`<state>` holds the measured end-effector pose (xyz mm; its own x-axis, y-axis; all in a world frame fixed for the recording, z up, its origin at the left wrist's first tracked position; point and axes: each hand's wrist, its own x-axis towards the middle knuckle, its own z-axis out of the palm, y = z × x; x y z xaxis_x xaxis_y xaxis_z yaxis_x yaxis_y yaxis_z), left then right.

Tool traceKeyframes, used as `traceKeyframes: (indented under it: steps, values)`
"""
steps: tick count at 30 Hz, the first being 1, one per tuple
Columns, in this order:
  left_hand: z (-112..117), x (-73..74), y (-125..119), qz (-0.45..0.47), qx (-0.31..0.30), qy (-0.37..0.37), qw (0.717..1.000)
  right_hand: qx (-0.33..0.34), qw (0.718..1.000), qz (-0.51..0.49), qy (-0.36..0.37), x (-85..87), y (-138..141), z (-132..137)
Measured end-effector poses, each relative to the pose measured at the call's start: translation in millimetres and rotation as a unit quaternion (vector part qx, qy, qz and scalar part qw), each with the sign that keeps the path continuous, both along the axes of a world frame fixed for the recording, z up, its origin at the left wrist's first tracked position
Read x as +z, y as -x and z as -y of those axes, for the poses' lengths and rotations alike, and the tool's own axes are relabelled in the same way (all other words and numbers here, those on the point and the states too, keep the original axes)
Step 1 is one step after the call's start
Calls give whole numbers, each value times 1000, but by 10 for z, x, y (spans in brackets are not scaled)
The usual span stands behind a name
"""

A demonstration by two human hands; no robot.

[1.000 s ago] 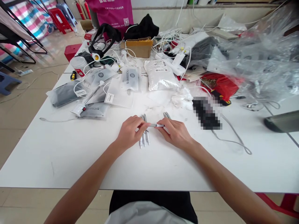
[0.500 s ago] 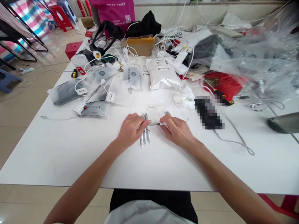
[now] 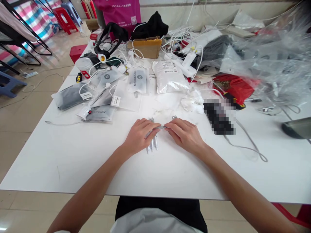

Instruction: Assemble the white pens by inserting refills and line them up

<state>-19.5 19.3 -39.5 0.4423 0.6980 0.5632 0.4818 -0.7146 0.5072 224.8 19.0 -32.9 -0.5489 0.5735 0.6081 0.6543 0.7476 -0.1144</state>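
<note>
A slim silver pen (image 3: 159, 127) spans the narrow gap between my hands, lying sideways just above the table. My left hand (image 3: 138, 135) is closed, pinching its grey body between thumb and forefinger. Fingertips of my right hand (image 3: 186, 133) are closed at its dark, thin end; whatever else they hold is hidden. Several silver pens (image 3: 152, 146) lie side by side on the table, partly covered by my left hand. Beyond my right fingers, the metal ends of other pens (image 3: 174, 117) show, the rest hidden behind the hand.
The white table (image 3: 155, 174) bears bagged items (image 3: 99, 113) at left, a white packet (image 3: 171, 77), and crumpled tissue (image 3: 192, 101). A pixelated dark object (image 3: 220, 118) with a grey cable lies right. Clear plastic bags (image 3: 269, 64) and a metal cylinder (image 3: 297, 126) are farther right.
My hands have come closer together, so less of the pen shows between them. The right fingertips have moved left along its thin end. The view has shifted slightly.
</note>
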Motion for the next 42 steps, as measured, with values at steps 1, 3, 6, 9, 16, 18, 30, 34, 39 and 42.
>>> traceKeyframes:
  steps: [1,3,6,9,16,18,30,34,39,42]
  values:
    - [-8,-12,0,-7,2,-15,1000,2,1000,4,-3,-3,8,7]
    - [-20,-26,1,-14,12,-35,999,7,1000,16,-11,-7,24,19]
    - [-30,-18,10,-14,24,-37,999,7,999,25,-26,7,18,14]
    - [-39,13,31,-22,19,-36,999,-3,999,26,-37,49,-37,-26]
    - [-40,52,54,-5,23,-1,1000,-18,997,28,-65,118,-143,-86]
    - [-36,52,54,-6,22,4,1000,-18,997,30,-66,115,-147,-84]
    - [-25,-2,11,-57,2,-66,996,-15,991,78,-104,105,-35,17]
    - [-27,-2,1,-51,15,-51,997,-6,998,45,-41,123,1,66]
    - [-21,23,12,-41,6,-15,999,-20,966,-214,144,215,-31,95]
    - [35,32,-21,-11,-27,21,999,-1,918,-344,197,279,-11,106]
